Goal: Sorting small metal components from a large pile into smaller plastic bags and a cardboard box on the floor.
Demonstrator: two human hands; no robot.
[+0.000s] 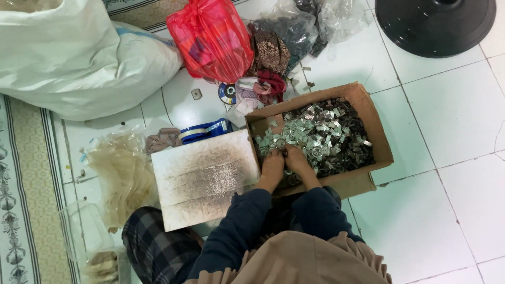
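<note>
- Fingertips of the left hand (272, 164) and right hand (297, 160) are buried among small metal pieces (315, 138) in the cardboard box (376, 131); their grip cannot be told.
- White sack (79, 58) and black round base (436, 23) are cut off by the top edge.
- Individual pieces are too small to identify.

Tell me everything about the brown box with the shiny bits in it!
The box is brown cardboard, open at the top, sitting flat on the white tiled floor at a slant. It is nearly full of small metal pieces, silvery on top and darker toward the edges. The left hand and right hand dig into the pieces at its near corner. A stained white board lies against its left side.
</note>
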